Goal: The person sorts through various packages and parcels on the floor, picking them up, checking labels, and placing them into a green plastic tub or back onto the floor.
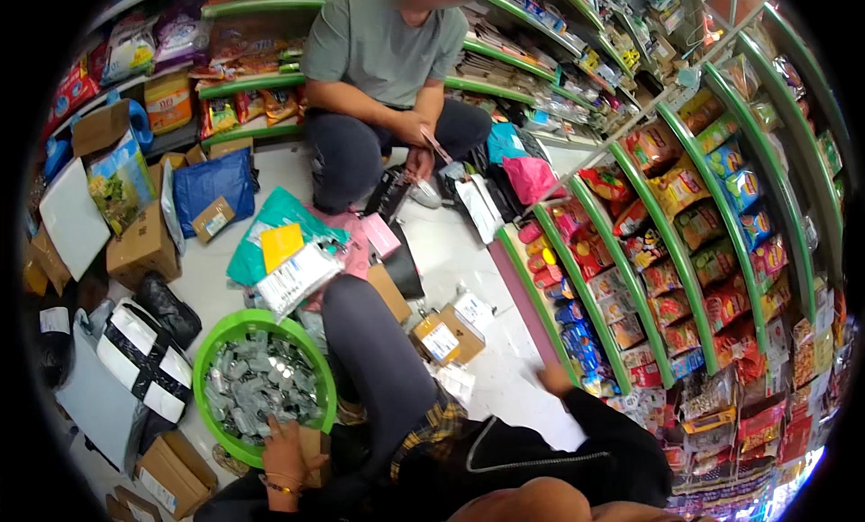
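Note:
Low in the view, my left hand [289, 448] reaches over the near rim of a round green plastic basin [326, 360], fingers spread. The basin holds many small clear bottle-like pieces [260, 387]; glass or plastic, I cannot tell. Against my thumb side is a small brown cardboard box [312, 454]; whether the thumb presses on it is unclear. Motion blurs my right hand [555, 379], out to the right over the floor beside the lowest snack shelf; its fingers cannot be made out.
A person [385, 83] squats opposite, both hands on a slim pinkish object [436, 144]. Parcels surround us: a teal mailer [253, 252], a white labelled packet [301, 275], a blue mailer [213, 184], small boxes [439, 339] and a black-taped white parcel [145, 360]. Green-edged snack shelves [676, 238] line the right.

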